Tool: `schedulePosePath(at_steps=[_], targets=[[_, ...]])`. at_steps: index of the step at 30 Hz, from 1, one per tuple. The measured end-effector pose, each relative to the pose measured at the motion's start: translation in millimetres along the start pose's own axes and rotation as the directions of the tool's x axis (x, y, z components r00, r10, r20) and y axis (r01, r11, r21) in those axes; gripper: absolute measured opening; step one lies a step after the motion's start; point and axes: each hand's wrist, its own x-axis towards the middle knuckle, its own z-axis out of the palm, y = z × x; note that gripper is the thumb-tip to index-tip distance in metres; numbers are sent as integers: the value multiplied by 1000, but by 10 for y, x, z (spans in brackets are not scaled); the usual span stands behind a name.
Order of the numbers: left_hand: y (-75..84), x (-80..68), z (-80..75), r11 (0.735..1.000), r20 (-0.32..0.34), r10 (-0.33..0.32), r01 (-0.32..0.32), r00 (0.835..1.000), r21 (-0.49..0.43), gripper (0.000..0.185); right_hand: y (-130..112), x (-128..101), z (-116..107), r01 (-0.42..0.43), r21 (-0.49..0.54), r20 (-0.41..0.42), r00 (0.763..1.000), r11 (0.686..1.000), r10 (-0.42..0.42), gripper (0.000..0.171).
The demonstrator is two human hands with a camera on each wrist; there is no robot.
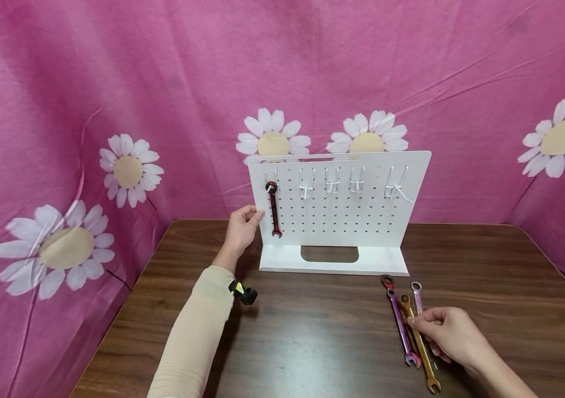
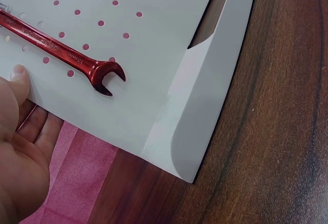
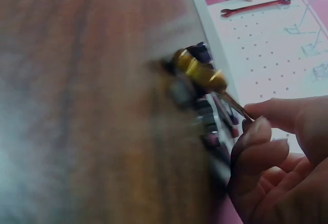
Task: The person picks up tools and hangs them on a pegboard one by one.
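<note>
My left hand [image 1: 243, 226] grips the left edge of a white pegboard [image 1: 337, 215], thumb in front and fingers behind, as the left wrist view shows. Close by, a red combination wrench [image 1: 274, 210] hangs from the leftmost hook, open end down. At the right, my right hand [image 1: 448, 334] pinches a gold combination wrench [image 1: 420, 345] by its shaft between thumb and forefinger. Alongside it lie a purple wrench [image 1: 399, 323], another red wrench [image 1: 386, 282] mostly hidden under the purple one, and a pale pink wrench [image 1: 417, 296] partly covered by the hand.
Several wire hooks [image 1: 332, 185] line the pegboard's upper part. Its base [image 1: 282, 260] stands on the brown wooden table [image 1: 302, 331], with a cut-out in the middle. A pink cloth with daisies [image 1: 202, 83] hangs behind and at both sides.
</note>
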Motion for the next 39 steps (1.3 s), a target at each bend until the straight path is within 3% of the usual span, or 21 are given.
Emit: schedulePosePath(at_steps=[7,16,30,39], targets=[[-13,7,-2,1000,-1,2,-2,1000,-10,24,-73,-10,-46,58,-90,-76,995,994,-65,24],[-21,14,0,1000,1,14,-14,1000,-10,25,-143,16,-25,130,132,11,991,983,-133,24],[-2,6,-13,1000,2,8,-8,1000,-6,25,-445,95,51,207,143,-26,978,968,-205,25],[-3,6,-1,1000,4,10,-10,1000,-24,24,-647,189,167,255,245,-18,966,935,-259,24]])
